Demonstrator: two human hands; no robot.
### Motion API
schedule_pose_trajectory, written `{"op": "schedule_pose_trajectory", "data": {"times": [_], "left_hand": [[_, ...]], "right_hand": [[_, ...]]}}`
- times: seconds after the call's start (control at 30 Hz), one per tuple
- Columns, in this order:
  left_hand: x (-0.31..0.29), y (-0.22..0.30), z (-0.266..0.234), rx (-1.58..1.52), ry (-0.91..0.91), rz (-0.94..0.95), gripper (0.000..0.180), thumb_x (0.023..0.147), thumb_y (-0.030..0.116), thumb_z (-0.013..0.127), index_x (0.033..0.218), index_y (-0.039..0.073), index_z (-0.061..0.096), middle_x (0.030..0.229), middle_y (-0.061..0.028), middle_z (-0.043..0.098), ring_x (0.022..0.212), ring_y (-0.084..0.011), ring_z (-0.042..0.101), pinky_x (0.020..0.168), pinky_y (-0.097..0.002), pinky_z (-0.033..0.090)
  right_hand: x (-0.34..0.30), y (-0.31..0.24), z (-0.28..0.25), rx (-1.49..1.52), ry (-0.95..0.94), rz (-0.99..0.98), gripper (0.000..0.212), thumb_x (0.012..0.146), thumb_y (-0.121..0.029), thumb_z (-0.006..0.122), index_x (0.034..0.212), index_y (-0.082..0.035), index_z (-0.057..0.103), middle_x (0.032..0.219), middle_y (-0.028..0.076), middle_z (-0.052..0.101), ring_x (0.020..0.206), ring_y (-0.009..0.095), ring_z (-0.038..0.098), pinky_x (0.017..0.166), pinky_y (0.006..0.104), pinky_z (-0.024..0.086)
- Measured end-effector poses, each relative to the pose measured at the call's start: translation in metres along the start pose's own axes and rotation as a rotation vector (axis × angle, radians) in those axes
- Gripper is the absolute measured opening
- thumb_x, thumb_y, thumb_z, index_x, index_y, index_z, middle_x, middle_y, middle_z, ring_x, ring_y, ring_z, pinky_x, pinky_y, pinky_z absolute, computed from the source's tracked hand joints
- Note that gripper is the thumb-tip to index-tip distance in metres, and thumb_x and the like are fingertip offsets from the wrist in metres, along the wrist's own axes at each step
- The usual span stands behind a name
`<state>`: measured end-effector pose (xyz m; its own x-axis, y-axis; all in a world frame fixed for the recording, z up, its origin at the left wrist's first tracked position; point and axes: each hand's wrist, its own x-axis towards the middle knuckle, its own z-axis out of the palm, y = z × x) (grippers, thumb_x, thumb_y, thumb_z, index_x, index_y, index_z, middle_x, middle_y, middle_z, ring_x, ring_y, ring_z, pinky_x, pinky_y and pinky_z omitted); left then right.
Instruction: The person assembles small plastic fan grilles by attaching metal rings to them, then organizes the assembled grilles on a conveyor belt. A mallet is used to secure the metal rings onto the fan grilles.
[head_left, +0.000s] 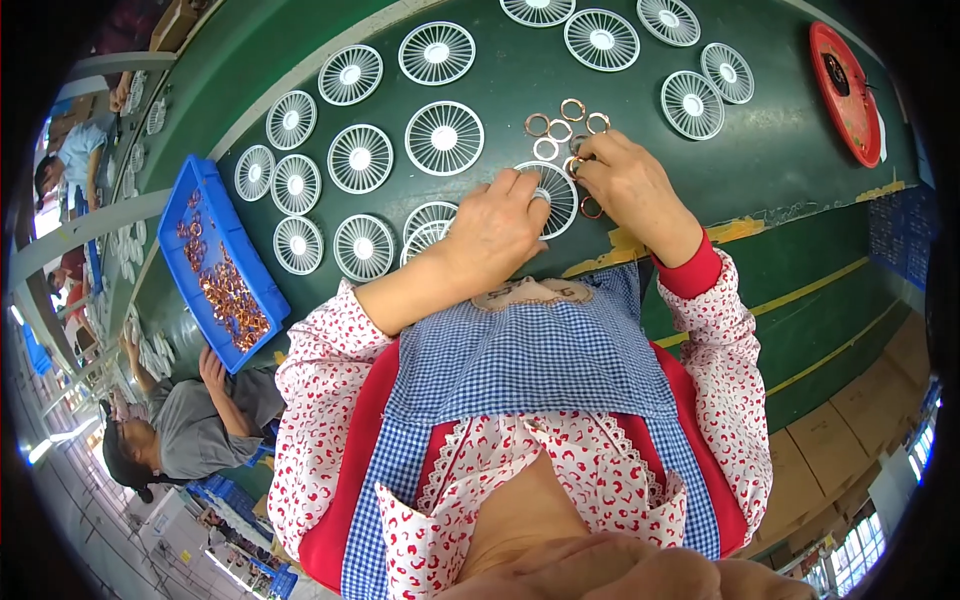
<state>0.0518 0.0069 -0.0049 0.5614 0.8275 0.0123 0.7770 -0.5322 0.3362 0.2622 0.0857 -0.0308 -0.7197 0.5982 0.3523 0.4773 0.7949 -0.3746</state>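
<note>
Landmark: the worked disc (564,207), a white spoked wheel lying flat on the green table (770,160), at the near edge between the two hands.

Far left of the worked disc: co-worker in a grey shirt (205,435), one hand (212,370) at the near end of a blue tray (243,238). Tray sits well left of the worked disc, holds a heap of copper rings (232,305), thicker at its near end.

Between tray and worked disc: other spoked discs (361,159) in loose rows, mostly apart; two overlap (428,240) just left of the worked disc, by the left wrist.

Left hand (503,215): over the left side of the worked disc, fingers bent, half closed, covering part of it. Can't tell from this angle if it pinches the disc or only steadies it.

Just beyond the worked disc: loose copper rings (545,150), a small cluster, flat on the table.

Right hand (628,180): at right rim of the worked disc, thumb and finger closed on one copper ring (572,167). Another ring (591,208) lies below that hand.

Right of the worked disc, farther out: more discs (692,105), then a red tray (862,135) with dark bits.

Progress, judged: mid-run. Worked disc looks unfinished; plenty of rings left. Row discs show no copper, so done and waiting ones look alike.
</note>
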Motion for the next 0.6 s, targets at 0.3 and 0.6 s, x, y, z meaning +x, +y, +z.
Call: {"op": "schedule_pose_trajectory", "data": {"times": [0.3, 0.6], "left_hand": [[-0.006, -0.020, -0.024, -1.052, 0.298, -0.582, 0.015, 0.094, 0.011, 0.059, 0.102, -0.001, 0.063, 0.092, -0.0072, 0.069, 0.075, -0.0152, 0.067, 0.060, -0.0286, 0.053], [-0.001, -0.011, -0.024, -1.782, 0.296, -0.599, 0.022, 0.096, 0.008, 0.054, 0.114, -0.004, 0.060, 0.103, -0.0097, 0.068, 0.090, -0.0145, 0.067, 0.074, -0.0277, 0.060]], "right_hand": [[0.000, -0.024, -0.007, 1.004, 0.301, 0.475, 0.011, 0.082, 0.003, 0.069, 0.093, 0.005, 0.065, 0.102, 0.009, 0.061, 0.074, 0.010, 0.060, 0.061, 0.0226, 0.050], [0.025, -0.063, -0.013, 0.544, 0.320, 0.278, 0.028, 0.079, 0.004, 0.070, 0.107, 0.002, 0.065, 0.099, 0.010, 0.061, 0.074, 0.017, 0.063, 0.060, 0.0274, 0.052]]}}
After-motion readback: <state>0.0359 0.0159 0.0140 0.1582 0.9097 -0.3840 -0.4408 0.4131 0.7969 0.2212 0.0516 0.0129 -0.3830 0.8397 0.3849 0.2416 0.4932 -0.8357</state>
